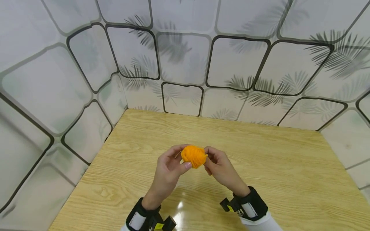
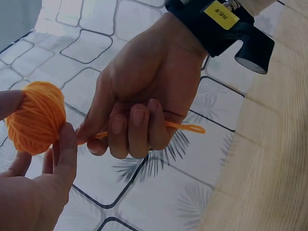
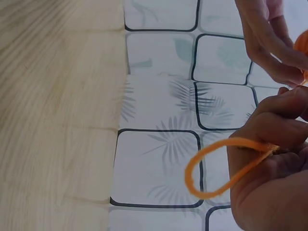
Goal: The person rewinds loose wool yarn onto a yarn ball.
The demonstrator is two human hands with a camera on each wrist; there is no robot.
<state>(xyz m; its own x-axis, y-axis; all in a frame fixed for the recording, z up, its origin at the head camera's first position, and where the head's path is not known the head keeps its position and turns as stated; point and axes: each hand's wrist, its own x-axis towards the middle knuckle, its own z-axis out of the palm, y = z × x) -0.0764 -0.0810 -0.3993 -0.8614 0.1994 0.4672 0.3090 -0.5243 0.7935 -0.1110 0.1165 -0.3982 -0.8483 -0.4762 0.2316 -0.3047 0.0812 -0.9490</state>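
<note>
An orange ball of yarn (image 1: 194, 156) is held above the wooden table, between the thumb and fingers of my left hand (image 1: 169, 168). Close at its right side, my right hand (image 1: 221, 166) has its fingers curled round a strand of the same yarn. In the left wrist view the strand runs from the ball (image 2: 37, 118) through the right hand (image 2: 144, 96), and a yarn loop (image 2: 192, 128) sticks out past the little finger. That loop (image 3: 192, 175) hangs wide and rounded below the curled fingers in the right wrist view.
The pale wood table (image 1: 138, 134) spreads under both hands. Walls (image 1: 185, 57) with a dark outlined stone and leaf pattern rise behind it and at its left and right sides. Black straps with small cameras (image 1: 248, 205) are worn on both wrists.
</note>
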